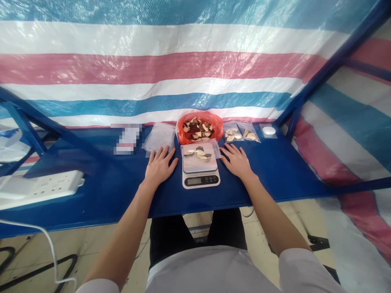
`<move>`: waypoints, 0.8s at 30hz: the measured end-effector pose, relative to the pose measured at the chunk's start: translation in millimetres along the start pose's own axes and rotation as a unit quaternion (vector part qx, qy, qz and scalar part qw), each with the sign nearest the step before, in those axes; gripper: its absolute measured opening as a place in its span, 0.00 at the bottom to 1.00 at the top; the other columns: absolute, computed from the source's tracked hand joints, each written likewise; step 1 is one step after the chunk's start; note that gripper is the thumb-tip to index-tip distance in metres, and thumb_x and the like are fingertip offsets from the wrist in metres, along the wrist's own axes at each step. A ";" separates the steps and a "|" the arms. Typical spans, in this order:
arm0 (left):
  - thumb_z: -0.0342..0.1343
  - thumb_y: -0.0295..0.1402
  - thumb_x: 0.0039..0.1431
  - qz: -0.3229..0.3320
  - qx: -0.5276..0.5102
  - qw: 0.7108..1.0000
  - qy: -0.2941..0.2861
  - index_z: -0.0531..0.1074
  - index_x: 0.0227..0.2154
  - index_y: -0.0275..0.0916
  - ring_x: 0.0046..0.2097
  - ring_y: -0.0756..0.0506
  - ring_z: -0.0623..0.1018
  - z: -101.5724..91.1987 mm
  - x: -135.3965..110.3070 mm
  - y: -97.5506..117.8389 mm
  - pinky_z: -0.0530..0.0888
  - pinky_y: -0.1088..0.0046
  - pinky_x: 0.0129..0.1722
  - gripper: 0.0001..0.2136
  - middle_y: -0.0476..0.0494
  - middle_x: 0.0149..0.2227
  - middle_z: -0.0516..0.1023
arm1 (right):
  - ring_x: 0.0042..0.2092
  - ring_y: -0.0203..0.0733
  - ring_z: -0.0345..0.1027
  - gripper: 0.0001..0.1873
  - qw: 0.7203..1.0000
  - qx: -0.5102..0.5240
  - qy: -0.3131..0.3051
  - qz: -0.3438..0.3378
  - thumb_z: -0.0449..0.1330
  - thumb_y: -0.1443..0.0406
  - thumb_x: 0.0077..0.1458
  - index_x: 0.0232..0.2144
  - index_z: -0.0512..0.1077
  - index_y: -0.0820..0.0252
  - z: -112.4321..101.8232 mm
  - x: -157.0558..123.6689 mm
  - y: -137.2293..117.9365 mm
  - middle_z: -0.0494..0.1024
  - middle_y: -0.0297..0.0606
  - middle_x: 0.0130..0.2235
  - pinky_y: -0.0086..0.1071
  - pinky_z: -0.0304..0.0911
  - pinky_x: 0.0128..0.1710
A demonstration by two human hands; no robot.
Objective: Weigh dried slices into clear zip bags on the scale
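Note:
My left hand (160, 164) lies flat on the blue table with its fingers spread, left of a white digital kitchen scale (201, 182). On the other side of the scale my right hand (236, 160) rests palm down, fingers apart, its fingertips close to the edge of a clear plastic bag. That bag lies on the scale's platform with a few dried, dark-edged slices (200, 153) in it. Just behind the scale stands an open red plastic bag (217, 124) full of similar slices. A stack of clear empty bags (159, 137) sits at my left fingertips.
Two small clear bags of slices (232, 134) lie behind my right hand, with a round white object (269, 130) in a bag farther right. A white power strip (58, 185) and blurred-out item (127, 138) are at left. Striped sheeting (171, 67) and blue frame bars (324, 69) enclose the table.

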State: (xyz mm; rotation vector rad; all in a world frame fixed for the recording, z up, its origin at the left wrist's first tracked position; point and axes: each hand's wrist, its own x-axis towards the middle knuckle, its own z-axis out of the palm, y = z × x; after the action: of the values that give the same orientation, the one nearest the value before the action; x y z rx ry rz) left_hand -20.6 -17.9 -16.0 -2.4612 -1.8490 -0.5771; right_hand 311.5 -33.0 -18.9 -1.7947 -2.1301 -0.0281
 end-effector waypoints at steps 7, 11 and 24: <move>0.49 0.45 0.68 -0.010 -0.024 1.000 0.007 0.72 0.62 0.45 0.70 0.30 0.65 -0.7 0.3 -0.2 0.57 0.40 0.70 0.24 0.37 0.68 0.69 | 0.69 0.57 0.60 0.22 1.000 0.002 -0.008 0.002 0.52 0.59 0.69 0.60 0.73 0.51 -4.1 1.0 -3.4 0.70 0.42 0.67 0.60 0.54 0.68; 0.50 0.43 0.67 -0.012 -0.057 0.998 0.036 0.73 0.59 0.42 0.68 0.32 0.68 -7.6 3.2 -1.0 0.62 0.45 0.68 0.22 0.35 0.66 0.71 | 0.67 0.56 0.64 0.21 0.999 0.034 0.002 0.011 0.54 0.60 0.68 0.59 0.75 0.53 -12.9 3.3 -5.4 0.72 0.43 0.65 0.58 0.57 0.67; 0.49 0.42 0.70 0.176 -0.198 0.962 0.064 0.74 0.55 0.37 0.63 0.38 0.74 -41.8 25.4 51.2 0.71 0.56 0.65 0.19 0.33 0.61 0.74 | 0.45 0.52 0.82 0.22 0.825 0.539 0.042 0.166 0.67 0.48 0.53 0.40 0.82 0.59 -25.5 24.6 -24.9 0.87 0.42 0.39 0.42 0.79 0.44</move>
State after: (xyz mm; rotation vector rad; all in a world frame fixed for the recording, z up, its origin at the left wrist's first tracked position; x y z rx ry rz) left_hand 21.1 -19.3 41.2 -2.8141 -1.3028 -1.1396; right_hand 290.8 -20.7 17.1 -1.3225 -1.2310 0.9575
